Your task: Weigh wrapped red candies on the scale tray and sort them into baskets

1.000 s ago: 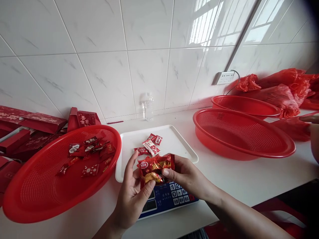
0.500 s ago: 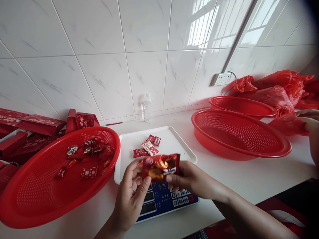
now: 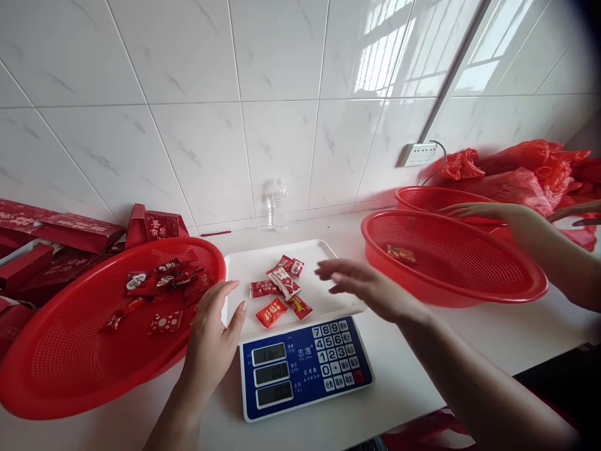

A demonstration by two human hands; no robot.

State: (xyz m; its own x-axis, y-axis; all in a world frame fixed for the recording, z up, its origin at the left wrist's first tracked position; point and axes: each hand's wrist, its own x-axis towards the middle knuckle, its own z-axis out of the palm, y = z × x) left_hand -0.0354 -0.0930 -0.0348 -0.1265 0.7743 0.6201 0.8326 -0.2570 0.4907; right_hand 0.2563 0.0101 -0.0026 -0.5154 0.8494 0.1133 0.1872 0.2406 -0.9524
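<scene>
My left hand [image 3: 213,332] is open and holds nothing, between the left red basket [image 3: 61,369] and the scale [image 3: 307,369]. Fingers spread, my right hand [image 3: 369,288] hovers empty over the right edge of the white tray [image 3: 328,297]. Several red candy packets lie on the tray, among them a white-and-red one [image 3: 284,283] and an orange-red one [image 3: 271,312]. More packets [image 3: 166,321] rest in the left basket. A single packet [image 3: 401,254] lies inside the near right basket [image 3: 451,288].
Red boxes [image 3: 79,232] stand at the far left. A clear bottle [image 3: 279,207] is by the wall. Another person's hand [image 3: 483,211] reaches over the back right basket [image 3: 417,193], beside red plastic bags [image 3: 526,185]. A socket strip [image 3: 419,154] is on the wall.
The packet that both my hands held is out of them, and my hands have moved apart. A packet now shows in the near right basket. The other person's hand has moved left.
</scene>
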